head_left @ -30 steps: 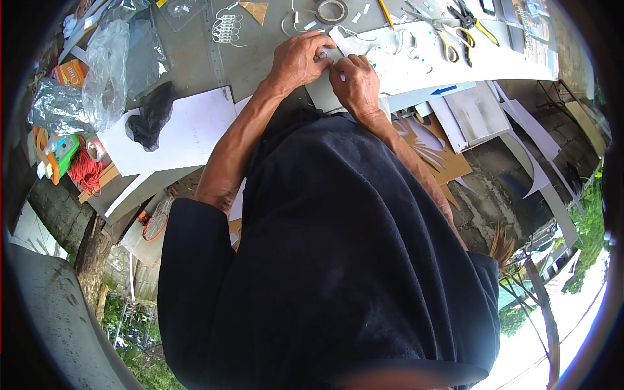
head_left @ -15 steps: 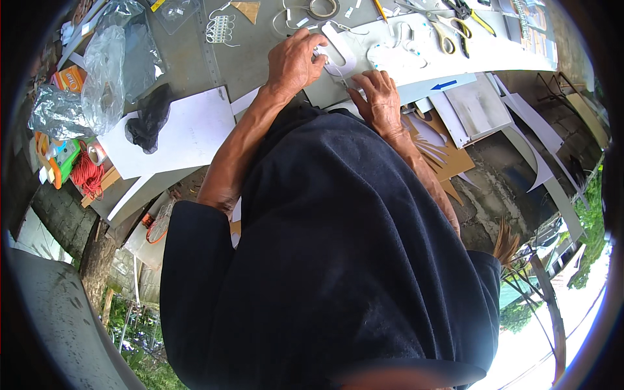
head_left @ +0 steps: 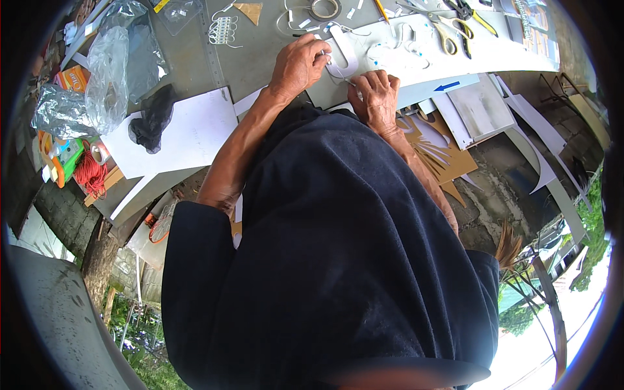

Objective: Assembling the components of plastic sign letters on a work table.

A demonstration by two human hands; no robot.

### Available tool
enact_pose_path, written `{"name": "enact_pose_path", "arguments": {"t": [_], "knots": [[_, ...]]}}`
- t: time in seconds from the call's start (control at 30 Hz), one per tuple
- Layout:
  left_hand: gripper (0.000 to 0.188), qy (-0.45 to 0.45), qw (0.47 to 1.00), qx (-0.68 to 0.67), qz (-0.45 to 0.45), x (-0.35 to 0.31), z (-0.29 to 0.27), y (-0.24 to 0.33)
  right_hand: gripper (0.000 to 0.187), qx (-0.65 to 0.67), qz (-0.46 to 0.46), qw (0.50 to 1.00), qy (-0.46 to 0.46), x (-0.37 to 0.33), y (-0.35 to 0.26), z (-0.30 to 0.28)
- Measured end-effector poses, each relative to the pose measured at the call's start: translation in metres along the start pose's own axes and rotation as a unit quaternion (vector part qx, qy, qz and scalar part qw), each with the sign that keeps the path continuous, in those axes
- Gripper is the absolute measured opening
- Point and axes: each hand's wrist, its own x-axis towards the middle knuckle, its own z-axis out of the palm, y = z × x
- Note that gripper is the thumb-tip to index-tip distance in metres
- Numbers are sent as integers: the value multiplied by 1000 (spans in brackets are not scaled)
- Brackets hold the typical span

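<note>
A white U-shaped piece [head_left: 342, 53] lies on the grey worktable, with a thin white wire running from its near end. My left hand [head_left: 299, 66] is closed at its left side, thumb and fingers pinched on the piece's edge. Just right of the piece, my right hand [head_left: 376, 96] is curled with the fingers bent inward, close to the wire's end. What its fingertips hold is hidden. Past the hands lies a roll of tape [head_left: 325, 8], and to its left a strip of small white light modules [head_left: 222, 30] with wires.
Scissors [head_left: 448, 40], pliers [head_left: 480, 19] and a pencil [head_left: 382, 10] lie at the far right. Clear plastic bags [head_left: 107, 78], a white board [head_left: 195, 130] with a black bag [head_left: 153, 123], and red cord [head_left: 90, 174] are at left. Cut brown board [head_left: 448, 156] sits at right.
My right hand has drawn its fingers in, from loosely spread to curled, near the wire. The left hand stays at the U-shaped piece, and the whole view has shifted slightly.
</note>
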Motion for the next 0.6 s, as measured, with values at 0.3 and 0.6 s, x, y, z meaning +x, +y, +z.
{"name": "enact_pose_path", "arguments": {"t": [0.3,0.6], "knots": [[14,20,999,-16,43,8,1,-1,12,74,17,997,-6,16,4,0],[20,70,997,-6,36,-2,5,5,11,81,42,992,-85,27,11,3]]}}
